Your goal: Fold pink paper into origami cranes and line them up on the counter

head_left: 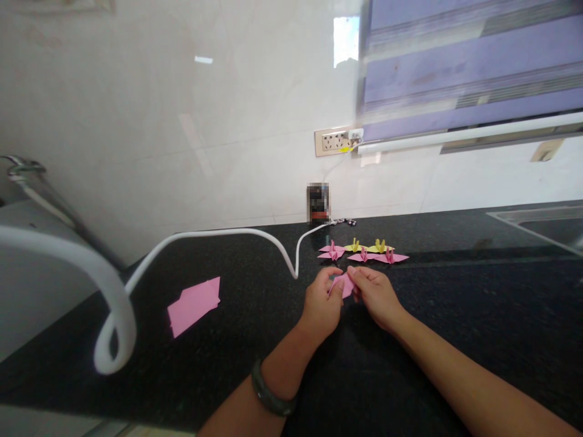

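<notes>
Between my two hands is a small folded piece of pink paper (342,285), held just above the dark counter. My left hand (322,303), with a dark bangle on the forearm, pinches its left side between thumb and fingers. On the right edge, the thumb and fingertips of my right hand (376,294) are closed on the same paper. Just beyond my fingers stand several folded paper cranes, pink ones (363,255) in front and yellow ones (379,245) behind. A stack of flat pink paper sheets (195,305) lies on the counter to the left.
A thick white tube (237,232) bends across the counter's left and back. Against the wall leans a blurred dark phone-like object (317,203), cabled to a wall socket (334,142). At the right is a sink edge (523,215); a metal tap (27,170) is far left.
</notes>
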Demonstrator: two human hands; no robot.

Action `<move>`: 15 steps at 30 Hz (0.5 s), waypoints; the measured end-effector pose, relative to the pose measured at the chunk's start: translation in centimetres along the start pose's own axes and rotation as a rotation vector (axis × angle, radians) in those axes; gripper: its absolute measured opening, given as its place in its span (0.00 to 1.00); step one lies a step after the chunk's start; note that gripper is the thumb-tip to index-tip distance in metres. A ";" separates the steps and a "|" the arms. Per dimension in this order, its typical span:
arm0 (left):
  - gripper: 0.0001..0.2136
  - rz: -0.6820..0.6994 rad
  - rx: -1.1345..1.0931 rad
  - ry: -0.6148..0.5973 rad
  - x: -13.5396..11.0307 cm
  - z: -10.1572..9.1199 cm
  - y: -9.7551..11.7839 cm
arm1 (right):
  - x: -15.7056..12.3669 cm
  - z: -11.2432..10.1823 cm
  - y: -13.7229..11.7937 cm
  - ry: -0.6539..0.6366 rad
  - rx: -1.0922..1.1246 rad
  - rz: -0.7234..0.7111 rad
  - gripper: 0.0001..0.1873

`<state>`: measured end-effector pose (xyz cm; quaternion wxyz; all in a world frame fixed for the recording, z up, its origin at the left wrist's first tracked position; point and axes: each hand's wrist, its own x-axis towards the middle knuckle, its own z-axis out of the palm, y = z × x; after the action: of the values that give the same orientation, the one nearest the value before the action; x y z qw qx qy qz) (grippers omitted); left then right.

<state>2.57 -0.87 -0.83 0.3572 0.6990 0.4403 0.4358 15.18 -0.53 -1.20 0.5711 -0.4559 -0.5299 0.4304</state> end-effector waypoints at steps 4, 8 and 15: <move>0.13 -0.019 -0.041 0.006 0.1 0.1 -0.2 | 0.1 0.0 0.2 -0.035 0.089 0.022 0.20; 0.13 -0.025 -0.043 0.021 0.1 0.1 -0.2 | 0.0 0.0 0.0 -0.039 0.001 -0.005 0.15; 0.14 0.009 0.011 -0.001 0.0 0.0 -0.1 | 0.2 -0.2 0.3 0.044 0.007 -0.015 0.17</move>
<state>2.57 -0.83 -0.88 0.3516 0.7033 0.4393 0.4345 15.36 -0.30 -1.51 0.5874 -0.4594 -0.5192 0.4176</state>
